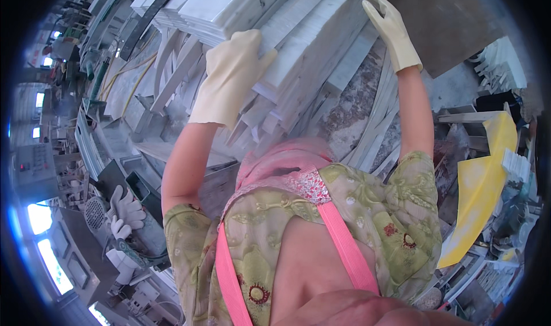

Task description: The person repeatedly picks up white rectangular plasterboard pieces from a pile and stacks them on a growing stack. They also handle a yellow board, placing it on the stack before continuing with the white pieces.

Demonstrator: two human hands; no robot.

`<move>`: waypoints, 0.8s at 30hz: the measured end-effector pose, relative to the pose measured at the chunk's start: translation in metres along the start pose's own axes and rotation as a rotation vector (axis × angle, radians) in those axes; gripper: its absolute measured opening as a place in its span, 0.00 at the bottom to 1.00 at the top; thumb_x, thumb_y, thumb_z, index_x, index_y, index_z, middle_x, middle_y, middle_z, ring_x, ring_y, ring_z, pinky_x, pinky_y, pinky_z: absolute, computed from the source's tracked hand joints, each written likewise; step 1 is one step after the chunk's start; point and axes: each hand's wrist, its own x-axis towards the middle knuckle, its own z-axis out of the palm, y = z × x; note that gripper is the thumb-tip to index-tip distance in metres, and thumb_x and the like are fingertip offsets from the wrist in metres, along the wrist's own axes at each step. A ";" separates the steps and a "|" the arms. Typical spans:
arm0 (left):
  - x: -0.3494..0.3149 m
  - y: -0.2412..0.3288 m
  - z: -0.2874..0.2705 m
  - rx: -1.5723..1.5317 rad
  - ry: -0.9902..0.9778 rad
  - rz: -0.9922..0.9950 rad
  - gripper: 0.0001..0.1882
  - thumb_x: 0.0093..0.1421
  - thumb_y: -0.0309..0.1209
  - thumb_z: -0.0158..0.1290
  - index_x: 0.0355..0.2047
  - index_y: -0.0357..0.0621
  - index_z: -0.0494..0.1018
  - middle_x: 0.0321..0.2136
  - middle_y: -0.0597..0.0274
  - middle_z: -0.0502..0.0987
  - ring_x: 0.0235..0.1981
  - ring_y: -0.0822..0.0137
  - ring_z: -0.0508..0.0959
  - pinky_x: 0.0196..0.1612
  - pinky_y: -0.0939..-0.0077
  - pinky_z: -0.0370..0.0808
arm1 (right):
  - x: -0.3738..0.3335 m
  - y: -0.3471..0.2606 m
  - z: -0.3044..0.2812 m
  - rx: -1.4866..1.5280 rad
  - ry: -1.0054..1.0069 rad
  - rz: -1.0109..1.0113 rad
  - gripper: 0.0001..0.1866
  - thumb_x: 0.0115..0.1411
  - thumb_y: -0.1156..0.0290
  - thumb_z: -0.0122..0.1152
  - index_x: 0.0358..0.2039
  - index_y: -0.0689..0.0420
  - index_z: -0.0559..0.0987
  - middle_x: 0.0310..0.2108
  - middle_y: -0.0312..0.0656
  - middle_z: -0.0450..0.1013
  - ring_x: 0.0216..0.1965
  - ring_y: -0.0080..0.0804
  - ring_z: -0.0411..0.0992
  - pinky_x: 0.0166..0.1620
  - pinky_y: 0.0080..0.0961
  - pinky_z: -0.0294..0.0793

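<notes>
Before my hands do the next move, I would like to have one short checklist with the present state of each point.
1. Left hand wears a cream glove: ok.
2. Right hand wears a matching glove: ok.
3. Left hand's grip on the pale slabs: cannot tell; its back hides the contact.
4. Ends of the lower strips even: not ok, they jut out unevenly.
5. Left forearm covered: not ok, bare below the glove.

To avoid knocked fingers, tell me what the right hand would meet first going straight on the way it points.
Most likely the long stack of pale stone strips: the right hand points forward and left, toward its edge. Depth is unclear, so they may already touch.
</notes>
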 end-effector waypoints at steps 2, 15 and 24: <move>0.009 0.000 -0.010 0.009 0.059 0.055 0.23 0.60 0.50 0.60 0.42 0.42 0.80 0.39 0.45 0.82 0.40 0.42 0.81 0.44 0.53 0.77 | -0.008 -0.007 -0.011 0.075 -0.005 0.009 0.23 0.70 0.61 0.60 0.61 0.59 0.77 0.57 0.42 0.77 0.60 0.28 0.72 0.63 0.26 0.69; -0.014 0.014 -0.007 0.019 -0.010 0.192 0.23 0.59 0.51 0.56 0.27 0.40 0.82 0.24 0.47 0.82 0.30 0.43 0.83 0.35 0.52 0.79 | -0.029 -0.069 0.038 -0.418 0.133 -0.322 0.30 0.68 0.55 0.58 0.64 0.60 0.72 0.62 0.55 0.71 0.66 0.51 0.66 0.68 0.41 0.64; -0.027 0.021 -0.012 0.067 -0.078 0.245 0.22 0.59 0.49 0.57 0.24 0.40 0.81 0.24 0.44 0.81 0.30 0.44 0.83 0.36 0.52 0.79 | -0.005 -0.058 0.083 -0.650 0.115 -0.356 0.20 0.69 0.56 0.52 0.53 0.54 0.80 0.54 0.45 0.76 0.56 0.49 0.70 0.59 0.42 0.71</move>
